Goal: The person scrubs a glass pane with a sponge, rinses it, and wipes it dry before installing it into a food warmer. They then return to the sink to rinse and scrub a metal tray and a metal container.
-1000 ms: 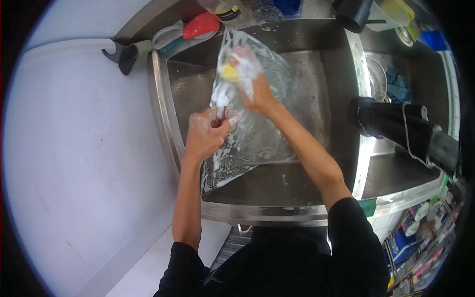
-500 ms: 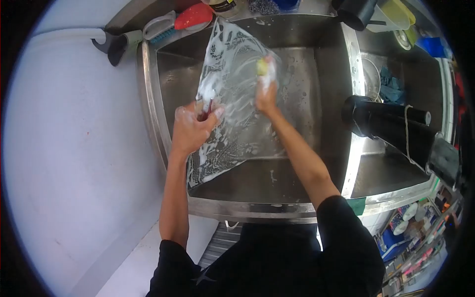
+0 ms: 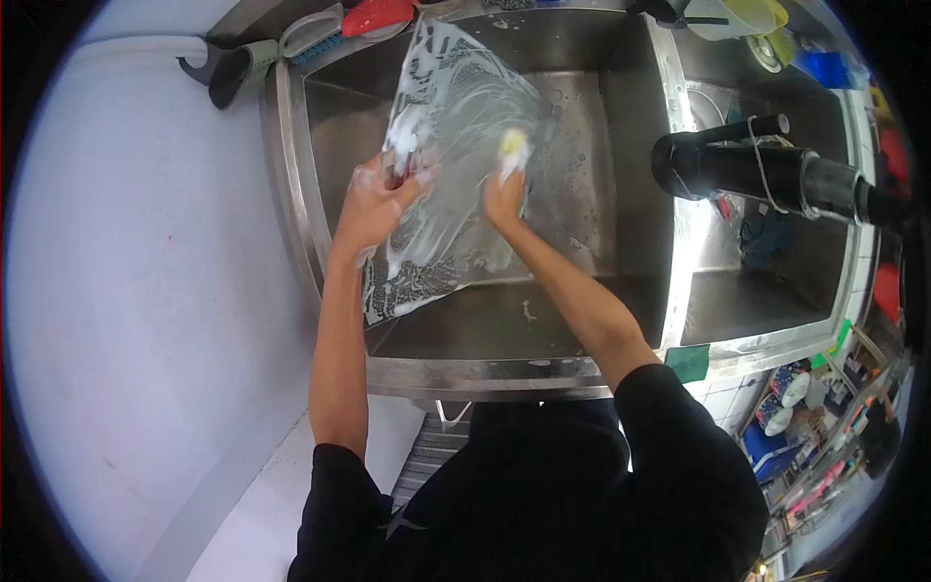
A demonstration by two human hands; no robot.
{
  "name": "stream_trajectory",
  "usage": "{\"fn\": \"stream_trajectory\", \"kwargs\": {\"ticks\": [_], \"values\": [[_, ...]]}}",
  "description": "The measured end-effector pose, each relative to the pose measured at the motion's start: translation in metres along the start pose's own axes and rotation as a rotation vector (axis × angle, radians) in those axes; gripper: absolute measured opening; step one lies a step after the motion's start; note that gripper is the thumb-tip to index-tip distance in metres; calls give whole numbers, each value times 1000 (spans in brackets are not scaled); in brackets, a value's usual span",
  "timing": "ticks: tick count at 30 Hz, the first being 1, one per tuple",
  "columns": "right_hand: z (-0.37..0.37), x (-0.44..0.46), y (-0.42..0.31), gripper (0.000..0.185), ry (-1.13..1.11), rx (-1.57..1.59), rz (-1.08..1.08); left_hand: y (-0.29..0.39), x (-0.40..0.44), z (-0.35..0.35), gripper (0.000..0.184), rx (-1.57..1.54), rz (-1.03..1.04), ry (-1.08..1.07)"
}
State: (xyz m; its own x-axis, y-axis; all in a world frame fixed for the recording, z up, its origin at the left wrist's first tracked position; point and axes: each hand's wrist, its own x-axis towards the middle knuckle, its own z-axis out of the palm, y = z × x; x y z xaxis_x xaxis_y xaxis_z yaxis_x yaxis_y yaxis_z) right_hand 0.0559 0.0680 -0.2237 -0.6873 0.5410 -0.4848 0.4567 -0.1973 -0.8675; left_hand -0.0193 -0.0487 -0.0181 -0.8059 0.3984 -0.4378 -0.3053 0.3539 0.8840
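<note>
from where i stand, the left hand [image 3: 373, 206], wet with suds, is clamped on a dark red piece [image 3: 399, 177] at the left edge of a clear sheet [image 3: 456, 155]. the sheet slants across the left side of the sink [image 3: 485, 376], one corner at the far edge, another down by the near left corner. right of that, the fingers of the right hand [image 3: 503, 199] are closed on a yellow sponge [image 3: 512, 143] (all foam and blur, so i can't tell how each fingertip sits).

to my mind the left grip could slip, since suds coat both hand and sheet, and the sheet might slide. a hard push with the sponge near its right side could tip it too.

around them, a grey scoop-like thing [image 3: 238, 80] is just outside the sink's far left corner; then a blue-bristled brush [image 3: 312, 32] and a red thing [image 3: 376, 15] crowd the far edge beside the sheet's corner. at the near edge sits a green patch [image 3: 687, 362]. a black tap [image 3: 737, 160] juts over the right side, hiding part of it and perhaps checking a wide sweep; a dark blue cloth [image 3: 764, 240] lies beyond.
</note>
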Motion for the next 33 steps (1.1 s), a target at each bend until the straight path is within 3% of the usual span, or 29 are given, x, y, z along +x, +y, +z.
{"fn": "stream_trajectory", "kwargs": {"ticks": [4, 7, 8, 10, 11, 13, 14, 16, 18, 21, 24, 26, 27, 28, 29, 31, 33], "values": [[29, -58, -15, 32, 64, 172, -226, -2, 2, -4, 33, 75, 37, -89], [5, -73, -12, 31, -314, -361, -1179, -4, 0, 2, 34, -1, 60, -77], [0, -53, -16, 30, -134, -436, -1058, -1, 1, 5, 34, -34, 85, -52], [3, -23, -9, 32, 16, 33, 74, 5, 2, 6, 41, 54, 47, -95], [6, -35, -4, 32, 14, 40, 101, 5, -1, 5, 47, 131, 5, -146], [12, -63, -51, 36, 68, 129, 263, 4, -2, 9, 43, 98, 10, -111], [34, -83, -8, 39, 6, 168, -65, 3, -3, 13, 39, 48, 28, -64], [29, -151, -16, 49, -338, -233, -326, -4, -4, 12, 41, 2, 28, -90], [15, -194, -58, 60, -371, -411, -729, -8, 0, 6, 43, -47, 46, -137], [18, -235, -58, 63, -393, -526, -723, -10, 1, 11, 47, -87, 42, -174], [28, -226, -47, 63, -77, -102, -495, -1, -5, 16, 51, -64, 11, -133], [66, -179, 17, 53, 317, 25, 64, 4, -7, 22, 51, -72, 5, -120], [43, -146, 18, 41, 236, 49, 406, 5, -9, 24, 50, -73, -6, -103], [82, -89, 140, 34, 227, 0, 485, 4, -9, 24, 50, -66, -10, -105], [37, -90, 82, 36, 421, 387, 633, 2, -7, 24, 50, -27, 1, -111], [60, -33, 175, 36, 262, 42, 769, 0, -10, 24, 49, 18, -2, -135], [49, -14, 145, 42, 348, 231, 825, 6, -9, 26, 47, 131, 3, -100]]}}
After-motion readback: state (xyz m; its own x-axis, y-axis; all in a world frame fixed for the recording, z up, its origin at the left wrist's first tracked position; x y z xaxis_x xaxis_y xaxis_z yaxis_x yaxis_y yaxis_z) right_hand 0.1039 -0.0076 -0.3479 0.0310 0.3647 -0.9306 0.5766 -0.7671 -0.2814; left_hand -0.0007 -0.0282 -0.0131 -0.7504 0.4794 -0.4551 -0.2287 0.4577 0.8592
